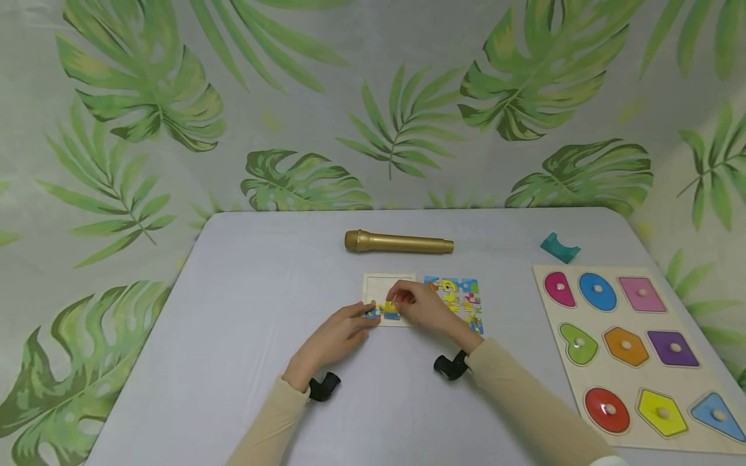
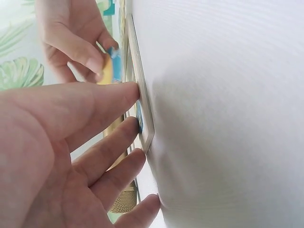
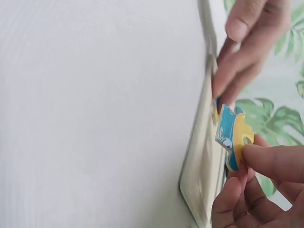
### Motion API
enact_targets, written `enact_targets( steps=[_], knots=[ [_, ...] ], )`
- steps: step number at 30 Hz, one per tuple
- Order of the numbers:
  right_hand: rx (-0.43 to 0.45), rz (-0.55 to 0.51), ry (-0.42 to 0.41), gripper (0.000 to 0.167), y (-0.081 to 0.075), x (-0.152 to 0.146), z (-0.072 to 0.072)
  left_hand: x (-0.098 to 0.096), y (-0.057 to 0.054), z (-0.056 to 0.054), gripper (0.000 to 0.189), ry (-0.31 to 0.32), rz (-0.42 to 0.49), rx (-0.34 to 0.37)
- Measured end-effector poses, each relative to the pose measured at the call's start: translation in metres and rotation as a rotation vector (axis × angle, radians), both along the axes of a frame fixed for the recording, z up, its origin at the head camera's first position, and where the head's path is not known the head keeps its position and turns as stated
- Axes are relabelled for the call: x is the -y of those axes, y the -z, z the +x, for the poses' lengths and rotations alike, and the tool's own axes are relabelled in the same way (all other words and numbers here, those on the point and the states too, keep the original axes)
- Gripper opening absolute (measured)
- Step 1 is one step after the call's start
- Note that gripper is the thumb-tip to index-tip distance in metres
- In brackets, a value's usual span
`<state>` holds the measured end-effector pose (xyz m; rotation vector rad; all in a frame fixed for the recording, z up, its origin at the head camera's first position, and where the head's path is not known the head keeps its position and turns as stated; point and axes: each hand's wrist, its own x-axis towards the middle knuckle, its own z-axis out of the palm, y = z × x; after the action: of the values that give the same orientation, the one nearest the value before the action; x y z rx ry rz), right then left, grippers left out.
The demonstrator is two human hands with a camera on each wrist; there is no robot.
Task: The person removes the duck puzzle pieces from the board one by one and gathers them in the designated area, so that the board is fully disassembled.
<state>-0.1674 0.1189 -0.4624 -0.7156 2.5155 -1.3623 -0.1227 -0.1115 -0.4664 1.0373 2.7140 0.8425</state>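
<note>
My right hand [image 1: 424, 307] pinches a blue and yellow jigsaw piece [image 3: 236, 135] between thumb and fingers. The piece is held tilted over a small wooden puzzle tray [image 1: 389, 276]. At the tray's lower left corner, another blue and yellow jigsaw piece [image 1: 372, 312] lies inside the rim. My left hand [image 1: 337, 333] rests there, its thumb on the near edge and its fairly straight fingertips at that corner piece. Several more colourful pieces [image 1: 451, 289] lie grouped just right of the tray, partly hidden behind my right hand.
Behind the tray lies a gold microphone [image 1: 399, 243]. A wooden shape board [image 1: 618, 304] with several knobbed, coloured shapes takes up the table's right side. Beyond its far edge is a teal curved block [image 1: 560, 248]. A leaf-print cloth [image 1: 303, 116] hangs behind the table.
</note>
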Motion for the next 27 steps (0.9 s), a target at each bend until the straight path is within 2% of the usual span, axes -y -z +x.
enact_targets(
  steps=[8, 16, 22, 27],
  knots=[
    [0.065, -0.019, 0.061, 0.011, -0.010, -0.039, -0.004, 0.000, 0.000, 0.001, 0.030, -0.011, -0.005, 0.015],
    [0.098, 0.030, 0.143, 0.011, -0.013, -0.077, -0.002, 0.000, 0.000, 0.001, 0.030, -0.020, -0.004, 0.022],
    [0.100, 0.082, 0.171, 0.010, -0.014, -0.093, 0.000, 0.000, 0.001, 0.001, 0.030, -0.022, 0.001, 0.024],
    [0.119, 0.077, 0.174, 0.011, -0.014, -0.097, 0.002, 0.000, 0.001, 0.001, 0.030, -0.016, 0.012, 0.023]
  ],
)
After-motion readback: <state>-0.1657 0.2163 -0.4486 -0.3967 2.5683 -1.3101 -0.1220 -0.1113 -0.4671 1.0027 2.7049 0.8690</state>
